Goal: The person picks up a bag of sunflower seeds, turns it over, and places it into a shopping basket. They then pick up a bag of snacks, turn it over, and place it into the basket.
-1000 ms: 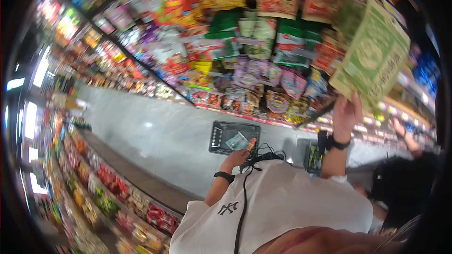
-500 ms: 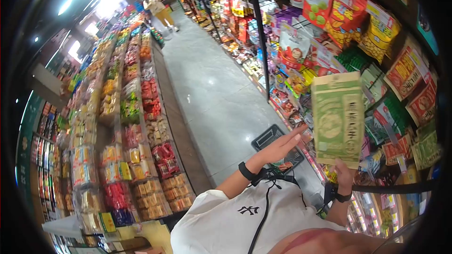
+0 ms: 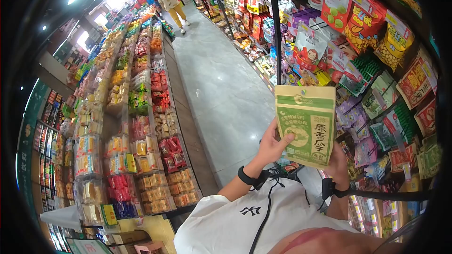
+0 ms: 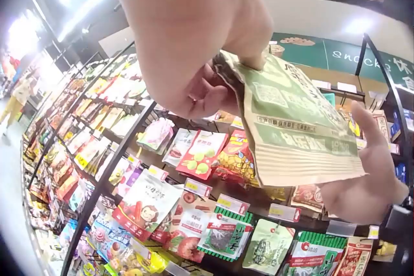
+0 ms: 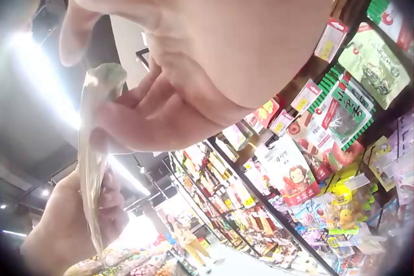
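A green and tan paper bag of seeds [image 3: 306, 127] is held tilted in front of the white shirt. My left hand [image 3: 273, 146] grips its left edge, thumb across the printed front and the other fingers behind. At the lower right side is my right hand [image 3: 338, 162], partly hidden by the bag. In the right wrist view, the right fingers [image 5: 139, 124] touch the back of the bag [image 5: 94, 153], while the thumb stands off it. The left wrist view shows the right hand [image 4: 369, 179] beside the bag's crimped end.
Hanging snack packets [image 3: 336, 11] fill the rack on the right. Bins of wrapped sweets [image 3: 141, 148] line the left. Between them runs a grey aisle floor [image 3: 212, 80], where a person [image 3: 172, 7] in yellow trousers is at the far end. A shopping basket [image 3: 287, 164] is mostly hidden beneath the bag.
From beside the rack, the right hand has brought the bag in front of the body. The left hand has risen from over the basket and now grips the bag. The head view has turned along the aisle.
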